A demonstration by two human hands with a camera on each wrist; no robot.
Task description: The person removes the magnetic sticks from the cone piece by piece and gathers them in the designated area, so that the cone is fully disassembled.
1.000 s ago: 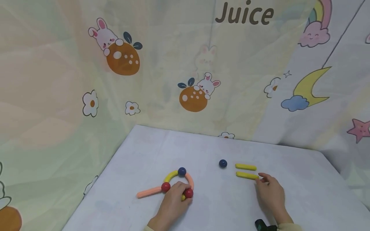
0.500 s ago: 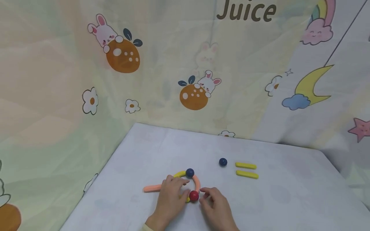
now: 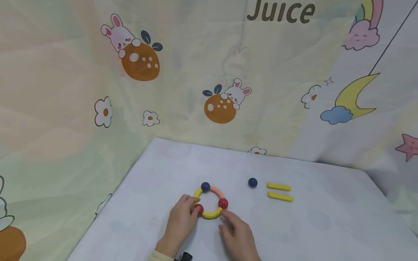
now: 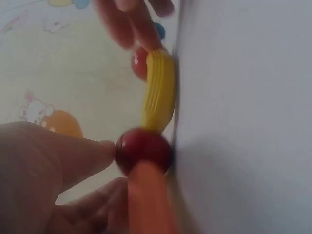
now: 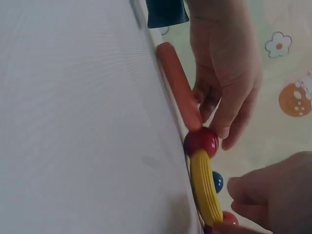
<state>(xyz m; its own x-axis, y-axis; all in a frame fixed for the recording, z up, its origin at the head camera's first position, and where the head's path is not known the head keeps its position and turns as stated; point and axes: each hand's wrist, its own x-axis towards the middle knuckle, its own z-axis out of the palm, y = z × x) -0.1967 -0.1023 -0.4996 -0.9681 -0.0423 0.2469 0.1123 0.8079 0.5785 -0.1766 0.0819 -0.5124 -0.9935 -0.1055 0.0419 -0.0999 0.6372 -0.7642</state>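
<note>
On the table a ring of toy building rods and balls lies flat. It has a blue ball point(image 3: 205, 187) at the top, a pink curved rod point(image 3: 217, 191), a red ball point(image 3: 223, 203) on the right, a yellow curved rod point(image 3: 211, 214) at the bottom and another red ball point(image 3: 200, 209) on the left. My left hand point(image 3: 180, 219) pinches that left red ball between thumb and fingers. A straight pink rod point(image 5: 179, 85) sticks out from it, hidden behind the hand in the head view. With its index fingertip, my right hand point(image 3: 239, 235) touches the yellow rod's right end, thumb apart.
Right of the ring lie a loose blue ball point(image 3: 253, 182) and two straight yellow rods, an upper yellow rod point(image 3: 279, 187) and a lower yellow rod point(image 3: 280, 197). A printed cloth point(image 3: 176, 72) hangs behind the white table point(image 3: 326, 210).
My right hand has come left from the loose yellow rods to the ring. The ring has turned and shifted away from me. My left hand has moved from the right red ball to the left one.
</note>
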